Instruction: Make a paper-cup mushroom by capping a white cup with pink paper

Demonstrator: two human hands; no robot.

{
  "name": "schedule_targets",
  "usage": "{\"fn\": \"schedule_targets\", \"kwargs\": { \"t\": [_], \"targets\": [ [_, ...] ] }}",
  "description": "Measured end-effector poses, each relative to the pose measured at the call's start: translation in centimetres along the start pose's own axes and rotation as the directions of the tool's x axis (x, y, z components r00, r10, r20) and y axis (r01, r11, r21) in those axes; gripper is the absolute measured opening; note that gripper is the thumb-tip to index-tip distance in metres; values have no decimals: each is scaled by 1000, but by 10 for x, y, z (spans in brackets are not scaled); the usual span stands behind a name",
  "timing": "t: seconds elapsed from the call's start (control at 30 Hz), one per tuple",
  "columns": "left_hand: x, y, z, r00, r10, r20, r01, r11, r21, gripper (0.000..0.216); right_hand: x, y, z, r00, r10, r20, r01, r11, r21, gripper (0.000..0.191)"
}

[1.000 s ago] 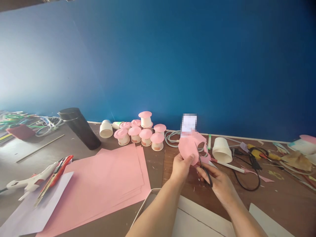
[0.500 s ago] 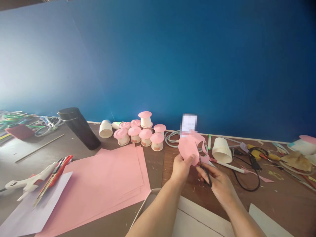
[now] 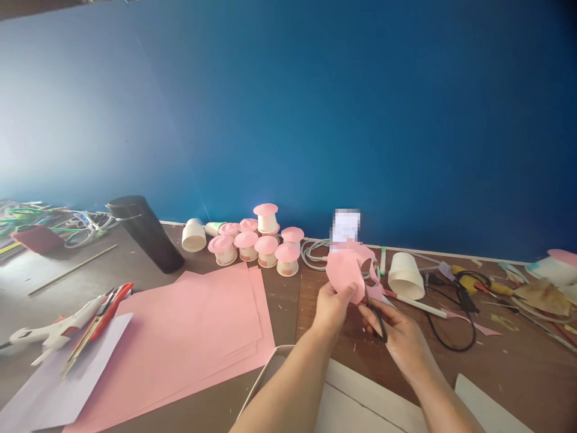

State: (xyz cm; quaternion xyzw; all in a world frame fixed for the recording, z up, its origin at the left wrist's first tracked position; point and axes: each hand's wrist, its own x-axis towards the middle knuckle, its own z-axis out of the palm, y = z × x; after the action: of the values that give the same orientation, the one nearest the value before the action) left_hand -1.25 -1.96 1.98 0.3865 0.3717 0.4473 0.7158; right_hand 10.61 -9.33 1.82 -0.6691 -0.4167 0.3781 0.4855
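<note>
My left hand [image 3: 332,305] pinches a pink paper piece [image 3: 343,272] with a rounded outline, thumb on top. In my right hand [image 3: 400,329] is a pair of black-handled scissors [image 3: 377,317], its blades at the right edge of the paper. A cut strip of pink paper [image 3: 370,260] curls off that edge. Just behind the hands lies a coiled grey cable [image 3: 313,255], and a stack of white paper cups [image 3: 406,276] rests on its side to the right. Small cups with pink cone tops [image 3: 287,255] cluster left of the hands.
Pink paper sheets [image 3: 193,337] cover the left front, beside a red utility knife [image 3: 101,322] and a white glue gun [image 3: 58,331]. A black bottle [image 3: 146,234] leans behind them. Black cord [image 3: 451,347] and scraps lie right. A white box [image 3: 356,400] sits under my forearms.
Almost nothing differs. The view has shifted very slightly; both hands, the paper and the scissors keep the same places relative to each other.
</note>
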Motion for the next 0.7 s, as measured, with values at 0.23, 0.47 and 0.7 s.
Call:
{"fn": "schedule_targets", "kwargs": {
  "t": [0.23, 0.47, 0.7],
  "targets": [
    [-2, 2, 1, 1000, -7, -9, 7, 1000, 11, 32, 0, -2, 0, 1000, -5, -6, 5, 1000, 3, 43],
    [-1, 2, 1, 1000, -9, -6, 9, 1000, 15, 31, 1, -2, 1, 1000, 13, -11, -13, 1000, -3, 45],
    [0, -1, -1, 998, -31, 47, 31, 999, 10, 31, 3, 6, -5, 1000, -10, -23, 9, 1000, -29, 46]
  ]
}}
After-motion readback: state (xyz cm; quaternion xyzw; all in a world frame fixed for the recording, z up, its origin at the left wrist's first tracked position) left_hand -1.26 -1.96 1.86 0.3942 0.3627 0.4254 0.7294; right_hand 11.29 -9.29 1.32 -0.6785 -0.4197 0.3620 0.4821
